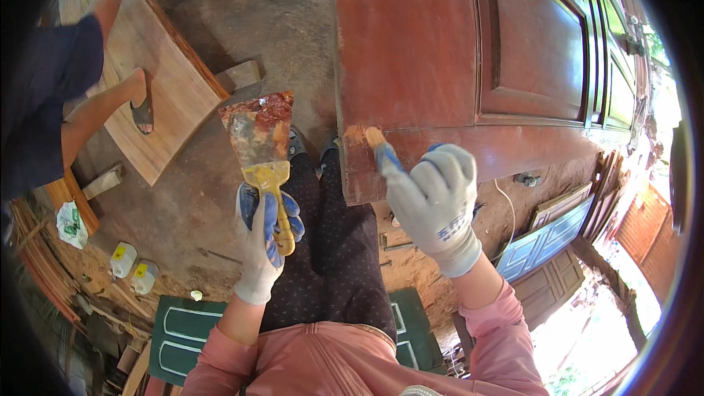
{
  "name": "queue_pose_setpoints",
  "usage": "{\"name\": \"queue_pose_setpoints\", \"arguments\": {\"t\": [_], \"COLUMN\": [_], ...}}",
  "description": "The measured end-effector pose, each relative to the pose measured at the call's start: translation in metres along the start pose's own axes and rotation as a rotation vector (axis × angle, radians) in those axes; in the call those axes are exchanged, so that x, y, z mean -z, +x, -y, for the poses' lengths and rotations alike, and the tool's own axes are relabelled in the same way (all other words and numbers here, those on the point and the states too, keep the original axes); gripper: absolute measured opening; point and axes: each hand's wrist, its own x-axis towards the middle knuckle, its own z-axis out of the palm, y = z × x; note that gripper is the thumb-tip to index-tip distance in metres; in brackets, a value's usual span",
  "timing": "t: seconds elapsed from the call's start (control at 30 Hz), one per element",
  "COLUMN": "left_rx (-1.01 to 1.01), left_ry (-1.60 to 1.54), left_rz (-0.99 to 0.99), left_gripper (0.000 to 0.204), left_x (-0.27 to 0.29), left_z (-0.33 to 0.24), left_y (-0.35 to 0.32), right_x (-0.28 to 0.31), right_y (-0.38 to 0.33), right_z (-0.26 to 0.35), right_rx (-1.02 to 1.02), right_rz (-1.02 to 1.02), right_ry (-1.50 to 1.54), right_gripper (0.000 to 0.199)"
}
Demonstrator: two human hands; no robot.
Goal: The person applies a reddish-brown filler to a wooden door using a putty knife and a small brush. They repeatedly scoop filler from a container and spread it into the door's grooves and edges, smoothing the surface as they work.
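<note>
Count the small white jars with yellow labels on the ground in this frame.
2. One white jar sits on the dirt at lower left; the second jar stands right beside it, slightly nearer the green panel. More could be hidden among the scrap wood.

Count of what lies before you

You have two gloved hands, one putty knife, one red-brown door, two white jars, one plank.
</note>
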Motion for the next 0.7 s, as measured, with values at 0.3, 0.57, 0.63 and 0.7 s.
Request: {"name": "queue_pose_setpoints", "arguments": {"t": [0.3, 0.57, 0.63, 0.7], "left_rx": [-0.009, -0.039, -0.063, -0.072], "left_ry": [0.050, -0.005, 0.048, 0.062], "left_rz": [0.070, 0.076, 0.076, 0.051], "left_gripper": [0.020, 0.025, 0.026, 0.027], "left_x": [-0.009, -0.014, -0.010, -0.011], "left_z": [-0.011, -0.013, -0.014, -0.015], "left_y": [-0.002, -0.005, -0.004, -0.006], "right_x": [0.002, 0.002, -0.002, 0.006], "right_y": [-0.001, 0.012, 0.003, 0.008], "right_z": [-0.003, 0.000, 0.005, 0.003], "right_rx": [0.009, 0.013, 0.050, 0.011], "right_rz": [0.000, 0.012, 0.031, 0.011], "right_ry": [-0.027, 0.029, 0.053, 0.069], "right_gripper": [0.033, 0.043, 0.041, 0.040]}}
